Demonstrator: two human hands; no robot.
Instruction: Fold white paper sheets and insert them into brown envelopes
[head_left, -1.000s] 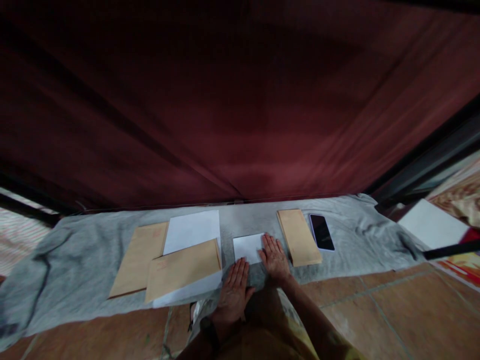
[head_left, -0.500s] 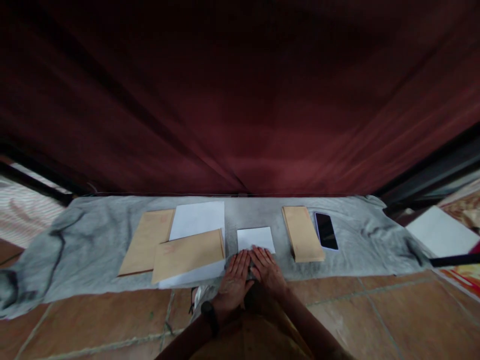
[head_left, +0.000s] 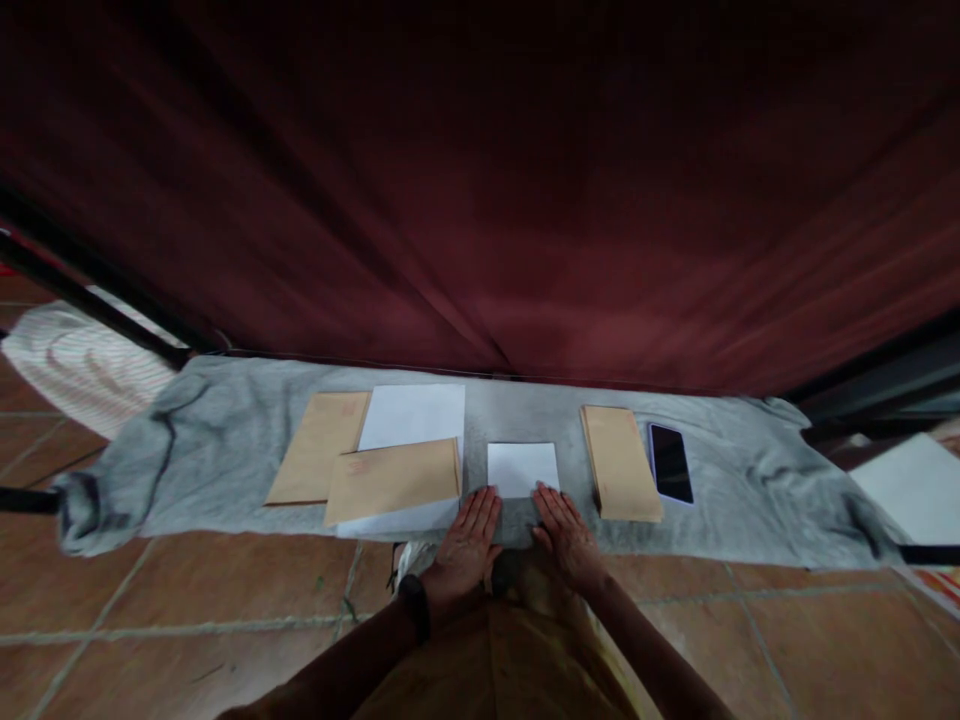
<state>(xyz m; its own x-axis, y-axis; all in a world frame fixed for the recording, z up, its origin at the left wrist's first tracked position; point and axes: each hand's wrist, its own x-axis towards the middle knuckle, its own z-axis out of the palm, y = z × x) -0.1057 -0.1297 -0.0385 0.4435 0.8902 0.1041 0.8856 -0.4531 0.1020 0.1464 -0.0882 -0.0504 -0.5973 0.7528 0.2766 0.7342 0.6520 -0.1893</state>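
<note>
A folded white paper (head_left: 523,469) lies flat on the grey cloth in front of me. My left hand (head_left: 466,540) rests flat with its fingers stretched out, the tips at the paper's near left corner. At the near right corner lies my right hand (head_left: 568,540), also flat, fingertips touching the paper's edge. Neither hand grasps anything. Left of the paper, a brown envelope (head_left: 397,480) lies across white sheets (head_left: 416,412). To the right is a stack of narrow brown envelopes (head_left: 621,462).
Another brown envelope (head_left: 319,450) lies at the left on the grey cloth (head_left: 217,450). A phone (head_left: 671,462) with a dark screen sits right of the envelope stack. Behind the cloth hangs a dark red fabric (head_left: 480,250). Below are brown floor tiles (head_left: 247,580).
My hands have moved apart, from together at the middle of the paper's near edge out to its two near corners. The camera view has tilted and shifted slightly.
</note>
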